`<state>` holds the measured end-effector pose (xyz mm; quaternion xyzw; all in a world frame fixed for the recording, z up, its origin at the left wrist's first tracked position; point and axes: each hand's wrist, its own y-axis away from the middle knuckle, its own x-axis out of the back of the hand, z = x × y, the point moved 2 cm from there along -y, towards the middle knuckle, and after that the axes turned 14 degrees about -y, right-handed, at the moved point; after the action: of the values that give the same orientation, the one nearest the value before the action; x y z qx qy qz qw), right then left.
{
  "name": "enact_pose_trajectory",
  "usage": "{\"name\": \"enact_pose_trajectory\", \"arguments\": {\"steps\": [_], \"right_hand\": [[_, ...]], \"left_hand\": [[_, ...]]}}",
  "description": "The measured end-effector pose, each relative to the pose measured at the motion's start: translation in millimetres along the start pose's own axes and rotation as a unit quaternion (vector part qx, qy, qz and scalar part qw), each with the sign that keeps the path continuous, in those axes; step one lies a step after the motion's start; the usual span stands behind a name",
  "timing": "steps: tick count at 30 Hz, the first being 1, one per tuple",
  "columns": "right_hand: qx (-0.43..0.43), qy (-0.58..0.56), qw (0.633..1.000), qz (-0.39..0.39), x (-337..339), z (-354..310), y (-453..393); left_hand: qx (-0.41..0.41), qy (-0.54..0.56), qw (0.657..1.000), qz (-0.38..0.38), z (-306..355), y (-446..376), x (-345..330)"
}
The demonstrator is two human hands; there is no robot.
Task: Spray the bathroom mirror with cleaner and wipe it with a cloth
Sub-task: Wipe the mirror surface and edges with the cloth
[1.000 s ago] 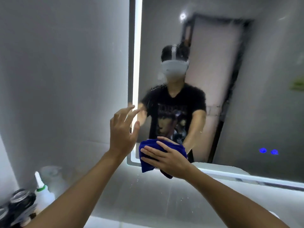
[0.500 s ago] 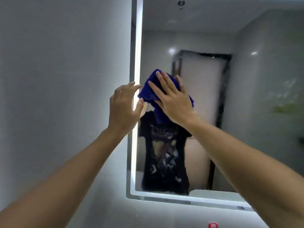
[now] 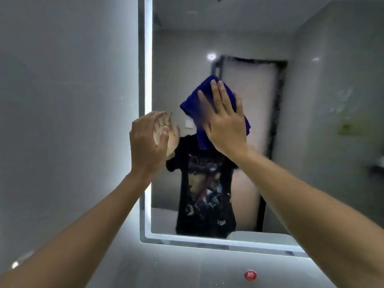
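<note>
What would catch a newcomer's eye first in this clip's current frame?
The blue cloth, pressed flat against the mirror by the right hand in mid-frame, stands out most. Just left of it, the left hand is raised with loose fingers by the mirror's glowing edge strip. Low on the wall sits a small red round sticker.

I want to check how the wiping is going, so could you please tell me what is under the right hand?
The blue cloth lies under the flat right hand, pressed to the mirror. The glass behind the cloth is covered and cannot be seen.
</note>
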<state>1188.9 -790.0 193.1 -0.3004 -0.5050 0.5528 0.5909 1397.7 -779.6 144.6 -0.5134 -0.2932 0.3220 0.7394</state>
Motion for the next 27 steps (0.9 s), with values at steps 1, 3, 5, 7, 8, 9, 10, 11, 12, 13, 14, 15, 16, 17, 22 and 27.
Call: {"name": "enact_pose_trajectory", "arguments": {"steps": [1, 3, 5, 7, 8, 9, 10, 11, 12, 13, 14, 15, 16, 17, 22, 27], "right_hand": [[0.021, -0.012, 1.0, -0.003, -3.9, -2.7, 19.5], [0.069, -0.04, 0.997, -0.007, -10.0, -7.9, 57.5], [0.118, -0.07, 0.99, -0.015, -15.4, -11.2, 97.5], [0.15, -0.093, 0.983, -0.042, -19.8, -12.1, 140.2], [0.163, -0.1, 0.979, -0.067, -22.3, -11.1, 162.4], [0.18, -0.102, 0.974, -0.093, -24.9, -9.1, 184.3], [0.199, -0.101, 0.968, -0.118, -26.8, -6.5, 205.7], [0.219, -0.1, 0.961, -0.138, -28.5, -3.2, 226.8], [0.239, -0.097, 0.954, -0.153, -29.7, 0.4, 246.6], [0.259, -0.092, 0.947, -0.165, -30.1, 3.1, 264.6], [0.278, -0.089, 0.94, -0.178, -29.5, 5.0, 280.2], [0.295, -0.086, 0.933, -0.189, -29.3, 6.9, 292.2], [0.307, -0.086, 0.927, -0.197, -28.5, 8.1, 298.8], [0.317, -0.084, 0.923, -0.199, -27.5, 9.7, 300.9], [0.312, -0.153, 0.916, -0.202, -27.9, 14.9, 278.2], [0.307, -0.127, 0.924, -0.188, -6.4, 47.8, 186.3]], "left_hand": [[0.023, 0.014, 1.0, 0.005, 8.8, 7.7, -6.3], [0.047, 0.029, 0.998, 0.006, 24.4, 25.9, -20.8], [0.047, 0.022, 0.999, -0.005, 37.9, 44.7, -32.9], [0.045, -0.004, 0.999, -0.02, 50.7, 62.6, -41.2], [0.05, -0.016, 0.998, -0.027, 57.1, 72.1, -43.9], [0.055, -0.023, 0.998, -0.035, 63.3, 82.4, -45.6], [0.058, -0.025, 0.997, -0.043, 69.2, 93.1, -46.6], [0.058, -0.026, 0.997, -0.052, 74.0, 104.2, -46.9], [0.057, -0.029, 0.996, -0.063, 76.9, 115.5, -47.8], [0.057, -0.037, 0.995, -0.075, 77.7, 127.4, -48.6], [0.057, -0.05, 0.993, -0.086, 76.7, 139.6, -50.1], [0.056, -0.066, 0.991, -0.098, 74.7, 152.2, -51.3], [0.055, -0.082, 0.989, -0.112, 72.5, 163.5, -52.0], [0.052, -0.097, 0.986, -0.124, 70.2, 172.7, -51.7], [0.024, -0.123, 0.982, -0.139, 68.7, 167.8, -46.4], [-0.013, -0.071, 0.994, -0.084, 89.4, 105.5, -50.5]]}}
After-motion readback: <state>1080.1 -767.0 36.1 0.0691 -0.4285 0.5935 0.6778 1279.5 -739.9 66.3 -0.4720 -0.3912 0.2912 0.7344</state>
